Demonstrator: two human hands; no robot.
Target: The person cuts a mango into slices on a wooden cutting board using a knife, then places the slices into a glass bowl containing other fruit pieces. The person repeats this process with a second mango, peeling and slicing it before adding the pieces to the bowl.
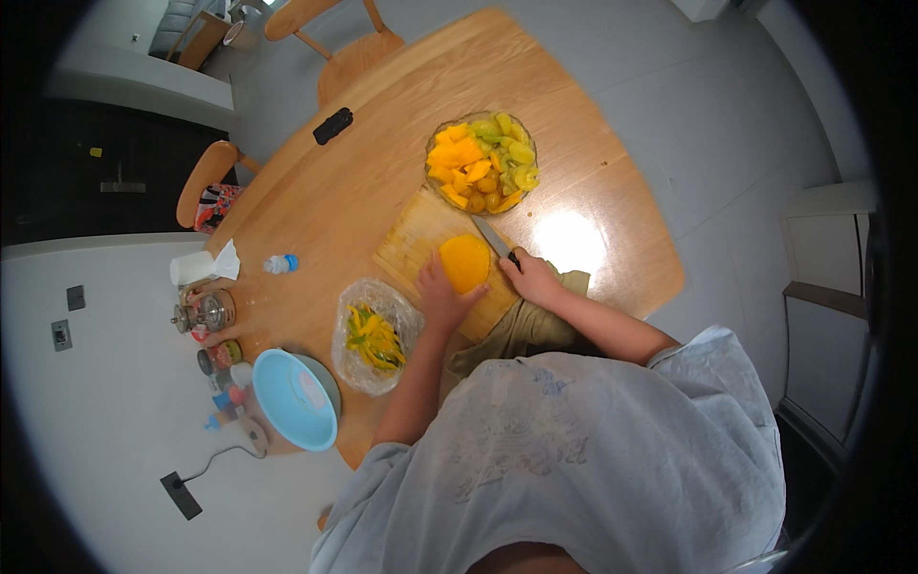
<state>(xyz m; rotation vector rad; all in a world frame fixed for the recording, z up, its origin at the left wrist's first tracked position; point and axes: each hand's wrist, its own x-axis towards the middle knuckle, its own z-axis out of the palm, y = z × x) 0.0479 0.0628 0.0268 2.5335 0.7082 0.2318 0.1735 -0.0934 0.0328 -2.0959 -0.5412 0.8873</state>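
Observation:
A peeled mango (465, 262) rests on the wooden cutting board (407, 237). My left hand (445, 295) curls around its near left side, thumb and fingers touching it. In my right hand (532, 276) is the black handle of a kitchen knife (492, 237). The blade lies to the right of the mango, apart from it, its tip pointing towards the glass bowl (428, 154). Mango pieces (456, 154), sliced green fruit (518, 152) and round amber fruit (485, 195) fill that bowl. Left of the board, a clear plastic bag (349, 301) holds mango peels (374, 337).
A light blue basin (287, 402) stands at the table's left, near a glass pot (215, 310), jars (224, 354) and a paper roll (192, 268). A small blue-capped bottle (280, 264) and a black object (333, 126) lie farther off. Olive cloth (520, 330) touches the board's near edge.

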